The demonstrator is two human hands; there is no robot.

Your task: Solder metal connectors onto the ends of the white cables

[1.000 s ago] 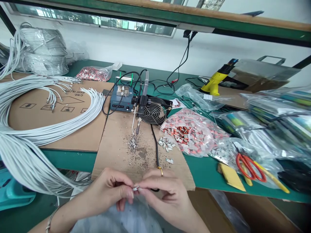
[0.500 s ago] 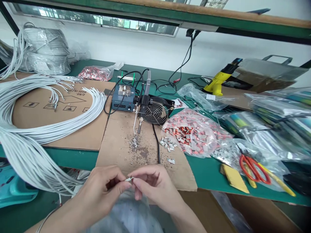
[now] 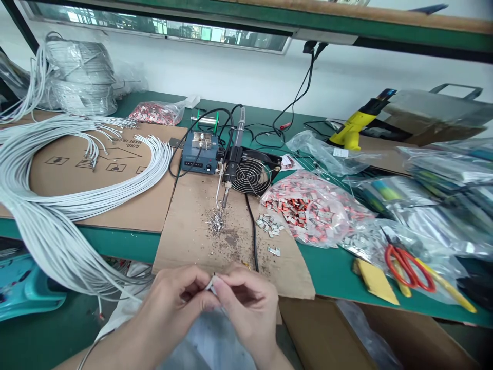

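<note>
L hand point(image 3: 181, 295) pinches thin light-grey cable end point(image 3: 210, 285) w/ dark tip, btwn hands by near edge of flat brown cardboard sheet point(image 3: 188, 239). Long axis slanted, tip away & slightly R. R hand point(image 3: 246, 298) fingers closed on it too.

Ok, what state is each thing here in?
Left hand: pinching a small pale piece
Right hand: closed on that piece
Soldering iron: in stand, tip down
White cables: looped, ends fanned
Cable coils: stacked, plastic-wrapped
Orange parts: bagged
Scissors: lying; blades unclear
Fan: whether spinning, unclear
</note>
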